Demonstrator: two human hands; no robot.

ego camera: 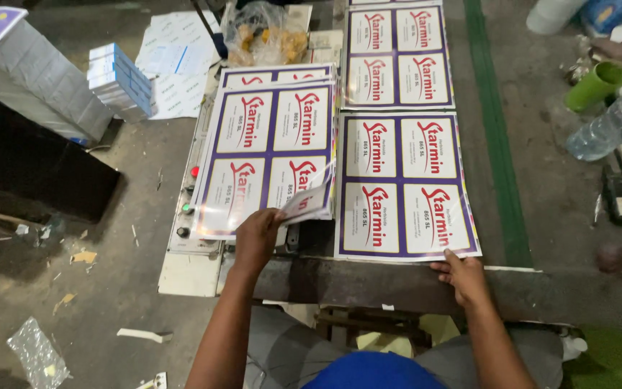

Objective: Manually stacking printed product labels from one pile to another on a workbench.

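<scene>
At the far left, a grey wrapped bundle (48,75) is lying on the concrete floor (109,238), and a stack of blue-and-white packets (120,81) is resting just beside it. A crumpled clear plastic wrapper (37,356) is lying on the floor lower down.

Moving right, a pile of glossy label sheets (264,155) with purple borders is sitting on the surface (397,284), beside a panel carrying red and green buttons (190,191). The left hand (257,238) is resting on the pile's near edge, its grip clamped on the lower right corner of the top sheet, which is curling upward away from the pile.

Next to it, a single label sheet (404,187) is lying flat on the surface, with another sheet (396,56) lying just beyond it in line. The right hand (462,277) is pressing on the near right corner of the flat sheet, fingers together and laid flat on its edge, not clamped around anything.

Further right, a green stripe (494,130) is running along the surface. At the far right, a green cup (599,83) is lying tilted, and a clear plastic bottle (617,122) is lying on its side near it.
</scene>
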